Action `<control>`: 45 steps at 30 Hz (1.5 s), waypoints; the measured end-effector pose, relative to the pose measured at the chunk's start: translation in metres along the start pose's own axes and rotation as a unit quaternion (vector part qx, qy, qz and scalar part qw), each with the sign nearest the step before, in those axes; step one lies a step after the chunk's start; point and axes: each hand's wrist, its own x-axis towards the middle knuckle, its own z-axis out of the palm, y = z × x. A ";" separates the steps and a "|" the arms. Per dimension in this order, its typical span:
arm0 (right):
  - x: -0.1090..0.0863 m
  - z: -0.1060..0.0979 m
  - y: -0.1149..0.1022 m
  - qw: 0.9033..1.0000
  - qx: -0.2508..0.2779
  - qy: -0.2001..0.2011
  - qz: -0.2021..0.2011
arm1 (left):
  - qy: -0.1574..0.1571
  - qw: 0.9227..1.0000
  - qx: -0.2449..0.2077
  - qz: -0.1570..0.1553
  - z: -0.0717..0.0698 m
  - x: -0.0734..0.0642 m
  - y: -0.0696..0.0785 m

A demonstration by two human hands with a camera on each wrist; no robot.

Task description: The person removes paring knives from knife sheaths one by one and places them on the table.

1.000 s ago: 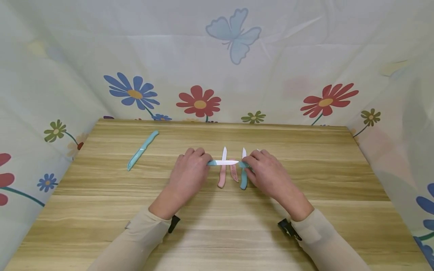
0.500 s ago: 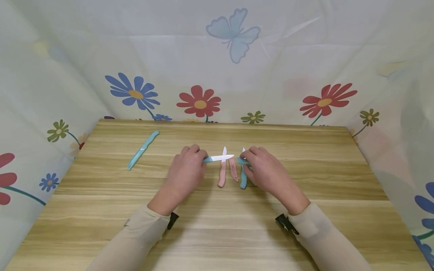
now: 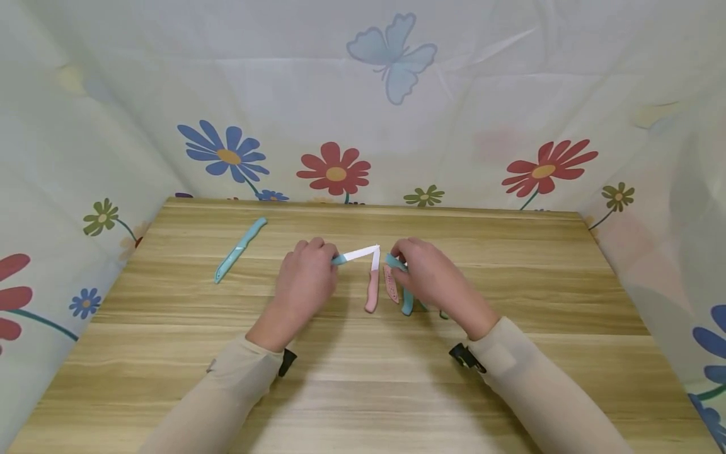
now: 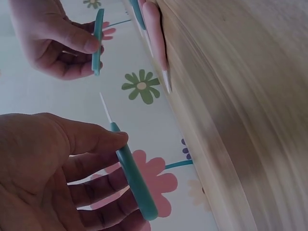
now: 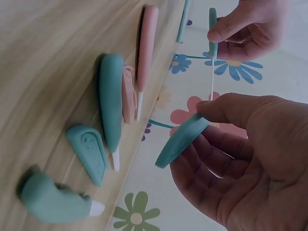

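My left hand (image 3: 306, 277) holds a teal-handled knife (image 3: 361, 253) by its handle, the white blade bare and pointing right. My right hand (image 3: 433, 274) pinches a teal blade sheath (image 5: 182, 139) between thumb and fingers. Knife tip and sheath are close but apart, both raised above the table. Beneath them lie a pink-handled knife (image 3: 372, 290) with a white blade and a pink sheath (image 3: 391, 284). A second teal knife (image 5: 111, 101) lies beside these, partly hidden by my right hand in the head view.
A sheathed teal knife (image 3: 241, 251) lies at the table's far left. In the right wrist view, another teal sheath (image 5: 89, 151) and a green-handled tool (image 5: 53, 199) with a white end lie on the wooden table (image 3: 363, 391). A flower-patterned curtain (image 3: 249, 82) rises behind.
Both hands have shifted left and slightly away from me. The knife has tilted tip-up, and its tip, earlier at the sheath's mouth, now stands a little apart from it.
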 end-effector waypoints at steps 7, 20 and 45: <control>0.015 0.003 -0.010 0.999 0.033 -0.035 0.026 | -0.011 1.000 -0.020 -0.022 0.002 0.002 -0.005; 0.045 0.014 -0.026 0.992 0.064 -0.074 0.079 | -0.053 0.996 -0.044 -0.058 0.006 0.004 -0.012; 0.073 0.041 -0.050 0.966 0.116 -0.129 0.193 | -0.107 0.986 -0.093 -0.087 0.029 0.012 0.003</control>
